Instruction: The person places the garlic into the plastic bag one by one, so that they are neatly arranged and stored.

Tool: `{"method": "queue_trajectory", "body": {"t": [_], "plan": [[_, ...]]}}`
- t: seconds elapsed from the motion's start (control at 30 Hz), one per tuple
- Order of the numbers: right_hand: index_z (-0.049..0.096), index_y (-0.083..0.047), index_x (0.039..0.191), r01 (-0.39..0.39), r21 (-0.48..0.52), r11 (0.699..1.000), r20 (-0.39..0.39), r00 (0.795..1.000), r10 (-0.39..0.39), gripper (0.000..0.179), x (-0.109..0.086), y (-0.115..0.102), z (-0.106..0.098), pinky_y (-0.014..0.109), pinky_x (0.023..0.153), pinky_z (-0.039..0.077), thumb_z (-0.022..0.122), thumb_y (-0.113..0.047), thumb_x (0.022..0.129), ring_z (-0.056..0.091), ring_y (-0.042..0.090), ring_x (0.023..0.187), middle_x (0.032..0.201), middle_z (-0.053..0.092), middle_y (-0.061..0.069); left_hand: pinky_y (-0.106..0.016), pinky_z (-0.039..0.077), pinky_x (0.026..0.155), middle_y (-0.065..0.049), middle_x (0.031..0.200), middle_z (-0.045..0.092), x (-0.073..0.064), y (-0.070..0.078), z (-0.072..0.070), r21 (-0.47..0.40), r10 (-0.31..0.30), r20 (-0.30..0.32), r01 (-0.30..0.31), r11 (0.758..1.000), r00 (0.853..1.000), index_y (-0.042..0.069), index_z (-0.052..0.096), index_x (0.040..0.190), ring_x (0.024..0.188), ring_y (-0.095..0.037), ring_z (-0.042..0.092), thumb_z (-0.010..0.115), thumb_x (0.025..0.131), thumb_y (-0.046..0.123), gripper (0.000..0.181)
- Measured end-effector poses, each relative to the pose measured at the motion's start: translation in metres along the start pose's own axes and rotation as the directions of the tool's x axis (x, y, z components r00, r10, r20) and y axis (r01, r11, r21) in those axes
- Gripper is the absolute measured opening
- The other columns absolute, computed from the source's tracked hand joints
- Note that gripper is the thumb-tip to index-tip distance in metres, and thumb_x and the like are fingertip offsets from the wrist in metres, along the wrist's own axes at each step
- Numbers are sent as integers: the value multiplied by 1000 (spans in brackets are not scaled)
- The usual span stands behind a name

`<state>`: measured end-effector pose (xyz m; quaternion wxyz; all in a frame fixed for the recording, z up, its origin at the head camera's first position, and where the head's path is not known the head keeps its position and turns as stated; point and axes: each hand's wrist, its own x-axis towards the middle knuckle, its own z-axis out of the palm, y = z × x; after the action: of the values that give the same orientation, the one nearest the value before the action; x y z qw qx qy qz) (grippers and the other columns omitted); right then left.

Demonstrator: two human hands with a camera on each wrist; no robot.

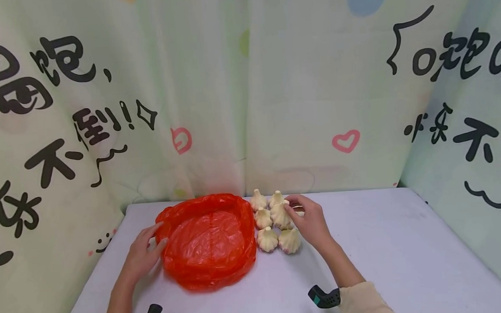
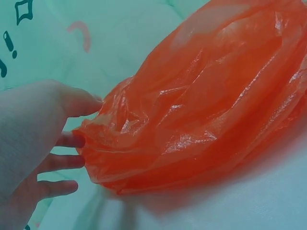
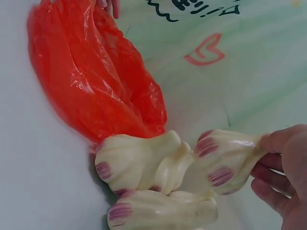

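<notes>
A red plastic bag [image 1: 210,276] stands on the table with its wide mouth facing up. My left hand [image 1: 142,254] is at the bag's left side, its fairly straight, spread fingers touching the red film [image 2: 192,115] in the left wrist view. To the right of the bag, my right hand [image 1: 312,222] pinches a garlic bulb [image 3: 223,160] by its stem, raised above the others. Several more cream garlic bulbs [image 1: 267,239] with purple streaks are grouped close against the bag's right side, and the held bulb partly covers them in the head view.
The white table [image 1: 391,253] carries the bag and bulbs near its back edge. Behind and along both sides hangs a pale green curtain [image 1: 289,88] with black writing and pink hearts. A dark strap device [image 1: 324,297] sits on the right wrist.
</notes>
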<state>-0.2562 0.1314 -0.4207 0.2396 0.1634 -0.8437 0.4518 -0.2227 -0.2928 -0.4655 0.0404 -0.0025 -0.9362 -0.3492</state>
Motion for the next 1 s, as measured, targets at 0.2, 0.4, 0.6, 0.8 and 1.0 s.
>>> {"method": "queue_trajectory", "body": {"t": [0.2,0.4,0.6,0.8,1.0], "plan": [[67,-2,106,20,23,1000,14,1000,-20,18,6,-12,11,38,78,60,69,-6,88,69,25,90,99,71,11,-57,49,97,-20,146,38,-1,1,1,-1,-7,-1,7,1000,1000,12,36,148,132,-42,39,58,96,27,59],[67,-2,107,27,49,998,57,998,-29,19,4,-21,27,42,81,59,68,-7,89,68,25,91,101,70,11,-55,49,98,-19,144,40,-3,0,7,-3,-7,-21,7,1000,1000,12,39,147,130,-40,42,58,96,25,55],[67,-4,109,-20,58,998,104,994,14,21,3,-30,42,38,82,59,68,-11,90,67,21,93,102,70,8,-54,50,98,-19,141,44,-3,-3,7,-15,9,-66,-10,1000,998,11,42,145,126,-38,46,56,97,24,51],[68,-8,110,-41,78,996,126,992,31,21,0,-35,53,32,81,60,69,-12,89,66,18,94,103,70,4,-52,52,96,-18,139,46,0,-7,9,-62,23,-75,-28,998,997,12,44,144,124,-36,49,56,98,22,48],[67,-12,111,-66,76,995,139,989,54,21,-2,-38,64,35,82,60,68,-13,90,67,18,94,104,70,3,-50,53,95,-17,137,48,1,-9,11,-90,43,-77,-50,995,996,13,45,143,121,-34,51,57,97,19,48]]}}
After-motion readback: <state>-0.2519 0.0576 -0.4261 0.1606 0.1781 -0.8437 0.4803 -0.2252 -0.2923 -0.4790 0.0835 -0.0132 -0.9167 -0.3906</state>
